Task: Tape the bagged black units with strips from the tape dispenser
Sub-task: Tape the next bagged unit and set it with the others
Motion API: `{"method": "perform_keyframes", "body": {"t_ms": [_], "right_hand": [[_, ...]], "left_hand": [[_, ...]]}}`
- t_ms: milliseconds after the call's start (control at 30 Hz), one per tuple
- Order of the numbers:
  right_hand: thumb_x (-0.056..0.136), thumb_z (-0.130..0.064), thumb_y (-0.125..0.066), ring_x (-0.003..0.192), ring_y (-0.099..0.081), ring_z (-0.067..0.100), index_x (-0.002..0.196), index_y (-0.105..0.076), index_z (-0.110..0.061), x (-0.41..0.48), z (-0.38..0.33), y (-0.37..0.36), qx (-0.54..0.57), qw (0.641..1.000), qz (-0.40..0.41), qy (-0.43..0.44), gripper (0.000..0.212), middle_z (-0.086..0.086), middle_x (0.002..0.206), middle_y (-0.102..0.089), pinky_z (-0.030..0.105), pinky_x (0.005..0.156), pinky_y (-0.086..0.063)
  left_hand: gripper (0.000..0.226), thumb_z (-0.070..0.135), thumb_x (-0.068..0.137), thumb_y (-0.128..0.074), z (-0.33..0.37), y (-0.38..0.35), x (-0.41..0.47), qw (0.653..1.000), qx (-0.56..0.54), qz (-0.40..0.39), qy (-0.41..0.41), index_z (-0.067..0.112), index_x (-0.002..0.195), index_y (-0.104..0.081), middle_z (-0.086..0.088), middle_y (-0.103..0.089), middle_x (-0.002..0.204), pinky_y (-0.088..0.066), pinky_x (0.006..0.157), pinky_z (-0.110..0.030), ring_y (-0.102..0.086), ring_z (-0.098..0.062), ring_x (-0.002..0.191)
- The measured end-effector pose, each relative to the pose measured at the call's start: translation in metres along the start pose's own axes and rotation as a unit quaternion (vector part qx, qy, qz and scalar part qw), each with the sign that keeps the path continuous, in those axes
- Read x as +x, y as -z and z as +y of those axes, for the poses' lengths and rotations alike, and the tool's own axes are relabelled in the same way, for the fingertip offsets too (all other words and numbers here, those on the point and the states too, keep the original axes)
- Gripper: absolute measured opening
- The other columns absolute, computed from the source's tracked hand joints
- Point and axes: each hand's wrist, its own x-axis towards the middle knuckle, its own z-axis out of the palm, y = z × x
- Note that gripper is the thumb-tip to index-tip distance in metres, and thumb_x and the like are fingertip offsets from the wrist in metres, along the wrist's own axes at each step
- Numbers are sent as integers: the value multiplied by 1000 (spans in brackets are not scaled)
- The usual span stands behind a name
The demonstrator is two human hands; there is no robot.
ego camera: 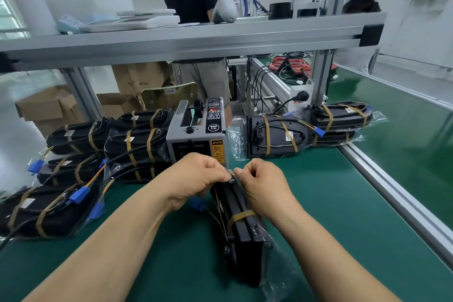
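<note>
Pinching of a brown tape strip (231,172) is done by left hand (196,179) and right hand (263,187) at the far end of the bagged black unit (242,238), stood edgewise just before the tape dispenser (196,135). The strip should be drawn taut and smoothed flat over the bag.

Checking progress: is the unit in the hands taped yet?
Partly: one tan tape band wraps the bagged black unit midway; no other shows.
</note>
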Motion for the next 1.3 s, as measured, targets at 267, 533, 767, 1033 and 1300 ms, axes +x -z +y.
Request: {"method": "perform_keyframes", "body": {"t_ms": [267,533,767,1033,1300], "right_hand": [[95,-35,-60,66,-49,16,69,-51,-16,-1,0,0,2,1000,0,-1,33,-3,66,-55,33,64,-39],[95,-36,-61,65,-49,16,72,-53,-15,-1,0,1,12,1000,-4,-1,32,-2,66,-55,33,63,-40],[94,-37,-62,64,-48,15,72,-53,-15,-1,1,1,12,1000,-1,1,32,-3,65,-55,32,61,-39],[93,-37,-63,72,-53,22,70,-54,-15,-1,-1,-1,15,1000,4,1,34,-1,67,-58,38,70,-47],[94,-38,-62,66,-50,15,67,-50,-18,1,2,-2,-1,1000,5,6,35,-3,66,-56,34,62,-40]], "left_hand": [[13,10,85,-68,5,6,5,997,58,-37,-26,11,73,-64,12,-49,49,-29,51,-23,-33,-7,50],[10,12,85,-70,5,4,7,996,73,-33,-33,6,78,-65,12,-53,52,-29,50,-21,-35,-6,49],[14,12,84,-72,3,2,11,995,89,-12,-52,-1,81,-67,14,-52,49,-34,45,-10,-40,3,43],[16,12,81,-75,3,0,11,992,111,14,-52,10,70,-64,15,-51,48,-35,49,-11,-40,4,44],[18,15,77,-76,-8,-10,12,997,-20,69,13,19,80,-59,-1,-57,76,-36,56,-25,-48,-15,70]]}}
